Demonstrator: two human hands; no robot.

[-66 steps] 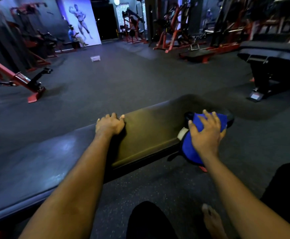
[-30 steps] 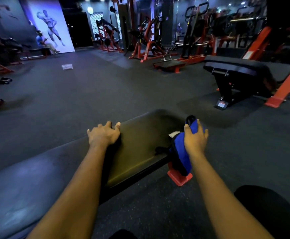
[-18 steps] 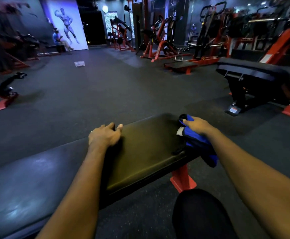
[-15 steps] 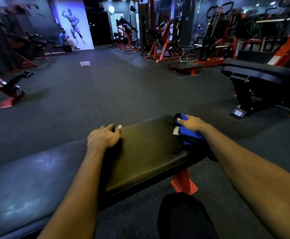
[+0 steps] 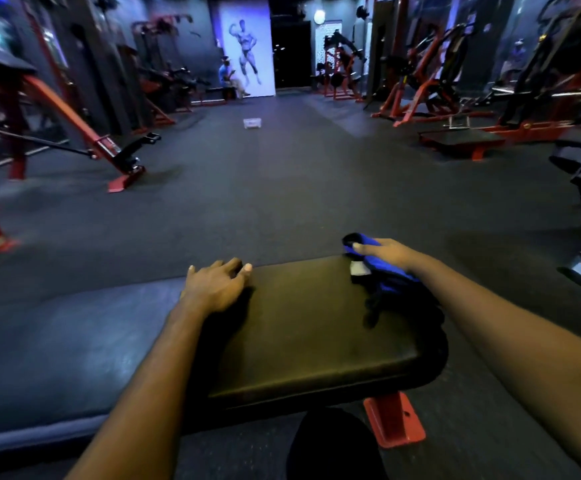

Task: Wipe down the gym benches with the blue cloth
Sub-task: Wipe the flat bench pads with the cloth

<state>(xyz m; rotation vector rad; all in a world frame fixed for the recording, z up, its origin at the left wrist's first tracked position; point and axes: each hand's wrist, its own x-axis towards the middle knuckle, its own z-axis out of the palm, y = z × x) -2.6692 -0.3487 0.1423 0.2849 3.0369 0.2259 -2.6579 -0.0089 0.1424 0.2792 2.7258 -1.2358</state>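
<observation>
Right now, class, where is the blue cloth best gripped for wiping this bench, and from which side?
Likely its bunched top, from above at the right, where the right hand rests: the blue cloth drapes over the bench end, its lower part hanging loose, so the top gives control.

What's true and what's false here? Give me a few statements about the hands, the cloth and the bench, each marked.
1. The right hand rests on the blue cloth at the far right corner of the bench pad. True.
2. The left hand holds the cloth. False: it lies bare on the pad, apart from the cloth.
3. A red leg stands under the bench's right end. True.
4. The cloth lies on the floor. False: it is on the pad, under the right hand.
5. A person sits beside the poster at the far wall. True.
</observation>
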